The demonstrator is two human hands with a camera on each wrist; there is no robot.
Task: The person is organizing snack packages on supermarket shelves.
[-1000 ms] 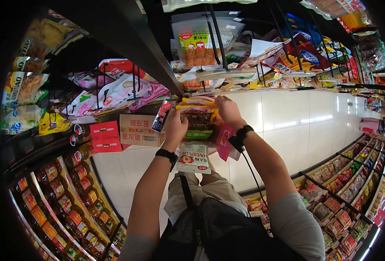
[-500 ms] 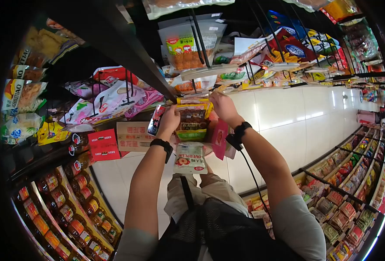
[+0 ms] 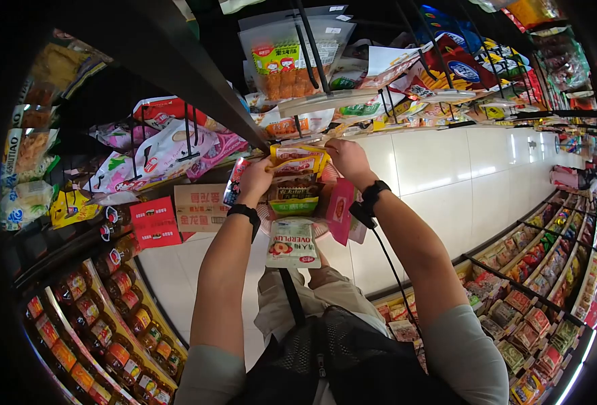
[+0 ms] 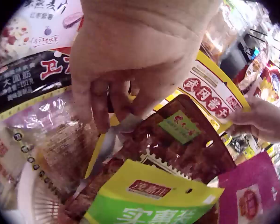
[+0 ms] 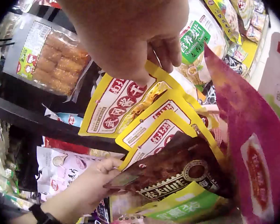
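Note:
My right hand [image 3: 349, 162] pinches the top edge of a yellow snack bag [image 5: 116, 105] with red lettering. At the left side of the yellow bags my left hand [image 3: 254, 181] grips an edge with curled fingers, partly hidden in the left wrist view. Two more yellow bags [image 5: 154, 122] overlap beneath the first. In front of them stand a dark brown snack bag [image 5: 172, 170] and a yellow-green packet [image 4: 154, 196]. A magenta packet [image 3: 340, 210] leans on the right, and a white-green packet [image 3: 292, 243] lies nearest my body. All these crowd a pink basket [image 4: 32, 196].
A black packet [image 4: 35, 77] stands left of my left hand. Hanging snack bags [image 3: 281, 67] and a dark shelf post [image 3: 204, 67] are ahead. Cartons [image 3: 201, 208] stand at left, beside shelves of bottles [image 3: 120, 317]. Tiled floor [image 3: 433, 169] extends right.
The upper yellow bag now stretches between both hands, its top tilted toward the shelf. My left hand has shifted slightly left, and more of the hands' gap shows the yellow bags.

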